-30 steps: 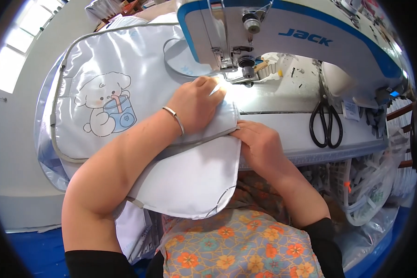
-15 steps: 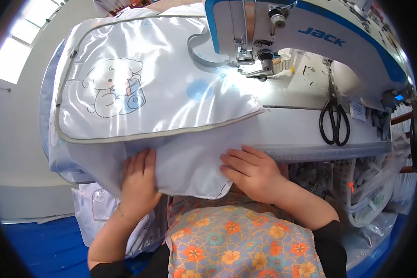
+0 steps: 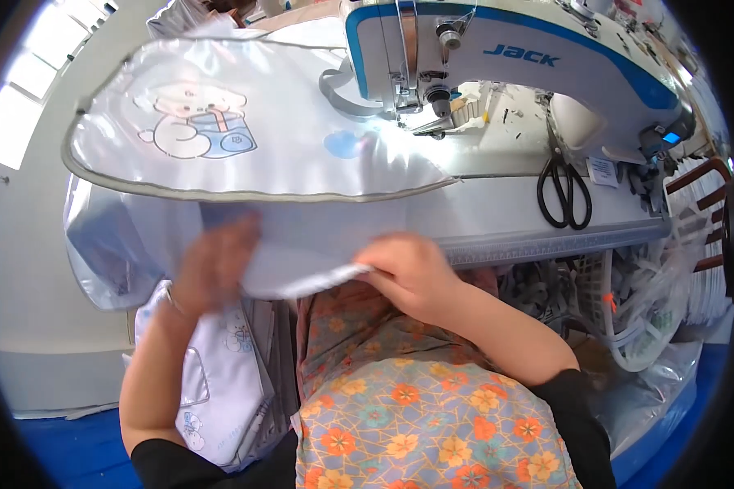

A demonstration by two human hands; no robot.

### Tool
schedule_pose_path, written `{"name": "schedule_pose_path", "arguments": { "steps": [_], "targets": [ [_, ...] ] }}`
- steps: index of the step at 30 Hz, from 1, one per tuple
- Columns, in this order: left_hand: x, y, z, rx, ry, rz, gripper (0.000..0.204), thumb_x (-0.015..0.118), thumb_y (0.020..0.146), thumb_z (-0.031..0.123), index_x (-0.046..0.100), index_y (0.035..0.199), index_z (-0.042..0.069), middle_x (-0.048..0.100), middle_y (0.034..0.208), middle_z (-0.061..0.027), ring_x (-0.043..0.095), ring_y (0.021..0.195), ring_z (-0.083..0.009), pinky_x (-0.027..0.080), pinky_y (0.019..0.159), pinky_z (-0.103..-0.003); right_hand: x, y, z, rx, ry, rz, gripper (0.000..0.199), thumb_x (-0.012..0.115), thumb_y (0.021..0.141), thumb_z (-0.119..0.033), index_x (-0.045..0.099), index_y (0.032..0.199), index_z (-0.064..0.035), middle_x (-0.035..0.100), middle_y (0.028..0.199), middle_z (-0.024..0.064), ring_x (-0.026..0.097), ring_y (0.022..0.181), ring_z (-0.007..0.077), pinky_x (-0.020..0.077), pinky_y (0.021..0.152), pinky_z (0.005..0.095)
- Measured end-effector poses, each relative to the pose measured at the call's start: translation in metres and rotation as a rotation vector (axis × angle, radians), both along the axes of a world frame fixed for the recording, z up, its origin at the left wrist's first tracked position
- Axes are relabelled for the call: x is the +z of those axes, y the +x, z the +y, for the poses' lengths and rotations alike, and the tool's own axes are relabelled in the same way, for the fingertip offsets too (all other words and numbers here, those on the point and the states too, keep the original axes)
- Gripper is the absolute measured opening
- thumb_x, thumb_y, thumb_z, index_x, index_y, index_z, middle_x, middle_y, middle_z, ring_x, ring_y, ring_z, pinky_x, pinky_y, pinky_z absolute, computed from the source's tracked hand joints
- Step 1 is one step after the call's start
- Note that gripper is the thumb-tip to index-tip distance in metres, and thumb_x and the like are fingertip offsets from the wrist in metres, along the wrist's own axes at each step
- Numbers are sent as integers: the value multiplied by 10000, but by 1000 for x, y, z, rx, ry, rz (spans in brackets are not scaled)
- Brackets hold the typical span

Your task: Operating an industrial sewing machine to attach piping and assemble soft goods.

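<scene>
A shiny white fabric piece (image 3: 294,155) with grey edge binding and a printed cartoon animal lies across the machine bed, its right end near the needle. Below it hangs a plain pale fabric layer (image 3: 326,236). My right hand (image 3: 412,273) pinches the lower edge of this layer between thumb and fingers, and the edge is lifted and folded. Against the layer's left part is my left hand (image 3: 220,265), smeared by motion, so its fingers do not show clearly. A loose grey strip (image 3: 338,91) curves on the fabric beside the white and blue sewing machine (image 3: 457,53).
Black-handled scissors (image 3: 564,196) lie on the machine table, right of the needle. A ruler strip (image 3: 538,243) runs along the table's front edge. Beneath it, a white basket (image 3: 603,301) holds fabric scraps. Other printed white pieces (image 3: 228,391) hang at lower left, beside my lap.
My right hand has closed on the pale layer's lower edge and lifted it. My left hand has shifted slightly left and up. The printed fabric's front edge has moved upward in view.
</scene>
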State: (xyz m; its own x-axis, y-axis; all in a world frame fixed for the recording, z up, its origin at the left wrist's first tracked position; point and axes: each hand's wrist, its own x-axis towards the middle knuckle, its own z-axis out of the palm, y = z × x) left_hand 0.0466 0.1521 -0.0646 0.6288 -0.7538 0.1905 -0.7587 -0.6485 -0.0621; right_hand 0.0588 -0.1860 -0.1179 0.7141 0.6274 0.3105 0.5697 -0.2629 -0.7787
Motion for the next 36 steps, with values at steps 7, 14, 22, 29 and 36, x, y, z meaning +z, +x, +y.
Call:
{"name": "schedule_pose_path", "arguments": {
  "steps": [7, 14, 22, 29, 36],
  "targets": [
    [61, -9, -165, -56, -264, 173, 481, 743, 806, 258, 647, 1192, -11, 604, 1310, -190, 595, 1203, -343, 441, 1072, -467, -29, -7, -43, -37, 166, 133, 152, 673, 889, -70, 706, 1033, -36, 728, 1017, 114, 684, 955, 321, 499, 946, 409],
    [-40, 89, -184, 50, -187, 65, 355, 660, 807, 85, 676, 1150, -6, 628, 1298, -166, 599, 1196, -325, 446, 1068, -444, -24, -5, -48, 4, 134, 103, 121, 667, 899, -122, 710, 990, -55, 738, 973, 97, 691, 977, 300, 462, 1015, 478],
    [-48, 71, -188, 227, -520, 111, 255, 652, 877, 80, 711, 1123, 50, 682, 1207, -107, 646, 1095, -309, 515, 949, -416, -25, -3, -43, 12, 107, -14, 115, 674, 863, -89, 702, 972, -63, 733, 1015, 94, 691, 967, 319, 478, 1003, 462],
    [-31, 86, -190, 205, -360, 128, 195, 660, 863, 119, 697, 1020, 9, 681, 1142, -127, 664, 987, -330, 552, 828, -416, -7, 29, -51, -433, 212, -109, 295, 606, 801, 62, 678, 1075, -21, 674, 1148, 171, 636, 1099, 381, 521, 971, 424],
    [-34, 119, -202, 310, -272, -23, 172, 664, 780, 109, 667, 921, 10, 670, 998, -147, 658, 943, -311, 550, 771, -416, -23, 32, -43, -312, -195, -408, 367, 593, 792, 36, 651, 1154, 33, 636, 1236, 194, 595, 1182, 377, 513, 1000, 448]
  ]
}}
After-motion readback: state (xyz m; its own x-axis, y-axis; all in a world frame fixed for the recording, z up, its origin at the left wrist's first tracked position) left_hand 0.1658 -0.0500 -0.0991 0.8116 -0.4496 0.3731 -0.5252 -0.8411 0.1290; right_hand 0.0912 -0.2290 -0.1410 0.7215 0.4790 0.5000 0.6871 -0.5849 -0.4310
